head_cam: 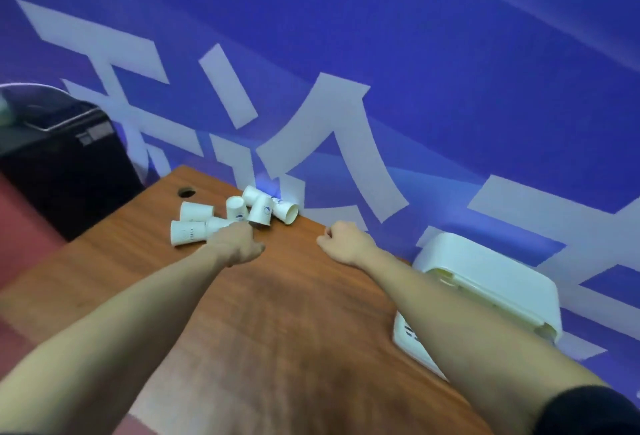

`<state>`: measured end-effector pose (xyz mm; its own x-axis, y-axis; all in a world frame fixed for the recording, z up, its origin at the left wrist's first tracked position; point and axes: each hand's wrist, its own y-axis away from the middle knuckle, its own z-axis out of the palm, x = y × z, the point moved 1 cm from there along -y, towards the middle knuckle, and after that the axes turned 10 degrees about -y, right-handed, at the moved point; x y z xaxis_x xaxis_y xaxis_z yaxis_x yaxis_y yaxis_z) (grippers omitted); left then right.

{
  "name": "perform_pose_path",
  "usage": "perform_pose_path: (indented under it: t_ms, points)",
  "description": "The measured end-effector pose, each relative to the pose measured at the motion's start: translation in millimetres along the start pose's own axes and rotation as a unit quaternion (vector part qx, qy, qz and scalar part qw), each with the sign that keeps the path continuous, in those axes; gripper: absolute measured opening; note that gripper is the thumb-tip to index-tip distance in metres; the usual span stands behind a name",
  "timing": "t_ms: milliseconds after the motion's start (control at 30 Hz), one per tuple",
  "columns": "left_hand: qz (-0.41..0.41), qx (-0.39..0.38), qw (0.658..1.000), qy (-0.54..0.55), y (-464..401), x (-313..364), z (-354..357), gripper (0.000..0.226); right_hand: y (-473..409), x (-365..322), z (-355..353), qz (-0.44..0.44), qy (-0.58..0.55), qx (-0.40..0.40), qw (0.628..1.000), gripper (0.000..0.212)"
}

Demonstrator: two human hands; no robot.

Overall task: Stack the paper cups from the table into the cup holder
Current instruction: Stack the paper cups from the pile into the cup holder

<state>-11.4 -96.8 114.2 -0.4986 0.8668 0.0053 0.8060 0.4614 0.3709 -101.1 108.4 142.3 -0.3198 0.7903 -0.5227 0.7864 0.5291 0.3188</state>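
Note:
Several white paper cups (pixel 259 210) lie scattered, some on their sides, at the far end of the brown wooden table (pixel 277 313). My left hand (pixel 237 244) reaches to the near edge of the pile, fingers curled beside a tipped cup (pixel 188 233); whether it grips a cup is hidden. My right hand (pixel 341 242) hovers over bare table right of the cups, fingers curled with nothing in them. The white plastic cup holder (pixel 485 282) stands at the table's right edge against the wall, partly behind my right forearm.
A blue wall with large white characters (pixel 329 129) runs right behind the table. A round cable hole (pixel 187 192) sits in the table's far left corner. A black bin or cabinet (pixel 65 164) stands left of the table on a red floor.

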Motion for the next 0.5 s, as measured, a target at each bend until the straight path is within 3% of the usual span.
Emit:
perform_pose_path:
  t_ms: [300, 400, 500]
  points:
    - [-0.141, -0.034, 0.984, 0.106, -43.0, -158.3, 26.3, 0.029, -85.5, -116.0, 78.2, -0.041, 0.062, -0.044, 0.996, 0.032]
    - [-0.177, -0.049, 0.964, 0.195, -66.9, -191.8, 39.9, 0.032, -117.0, -138.2, 101.8, -0.049, 0.079, -0.054, 0.994, 0.033]
    - [-0.224, -0.064, 0.923, 0.307, -93.1, -215.3, 55.1, 0.034, -154.2, -155.5, 130.7, -0.048, 0.095, -0.065, 0.992, 0.03]
